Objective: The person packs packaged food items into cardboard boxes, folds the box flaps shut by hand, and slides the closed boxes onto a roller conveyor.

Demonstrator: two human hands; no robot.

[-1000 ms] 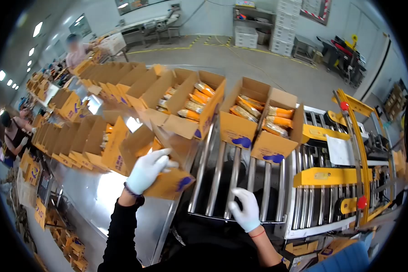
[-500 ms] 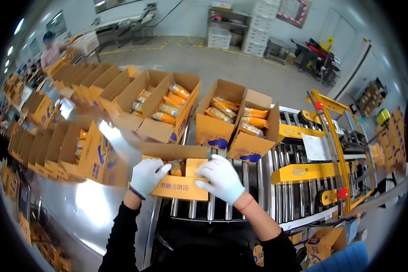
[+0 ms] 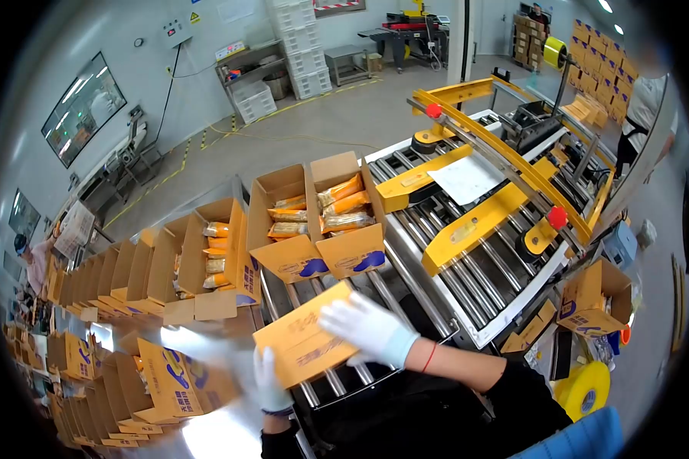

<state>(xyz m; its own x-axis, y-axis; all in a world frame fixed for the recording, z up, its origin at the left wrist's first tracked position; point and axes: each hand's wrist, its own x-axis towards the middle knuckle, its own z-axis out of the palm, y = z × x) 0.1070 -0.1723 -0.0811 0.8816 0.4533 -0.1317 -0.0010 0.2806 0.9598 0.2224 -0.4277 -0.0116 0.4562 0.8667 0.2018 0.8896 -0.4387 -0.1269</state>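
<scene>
A cardboard box [image 3: 306, 336] with its top flaps folded down sits turned at an angle on the metal rollers in front of me. My left hand [image 3: 270, 382], in a white glove, holds its left side. My right hand [image 3: 369, 329], gloved too, lies over its right part, fingers on the top and thumb low at the near side. Just beyond stand two open boxes, a left one [image 3: 287, 260] and a right one [image 3: 352, 256], holding orange-and-clear food packets [image 3: 344, 203].
Rows of open cartons [image 3: 149, 279] line the left, some filled with packets. On the right, a yellow-framed machine [image 3: 505, 176] with red knobs straddles the roller conveyor [image 3: 467, 294]. A tape roll [image 3: 582, 390] lies at lower right. One person [image 3: 34, 264] is far left, another [image 3: 651, 115] far right.
The box's open top is now covered by its flaps, and the box has turned. My view has swung right. My right hand has moved onto the top; the left stays at the left side.
</scene>
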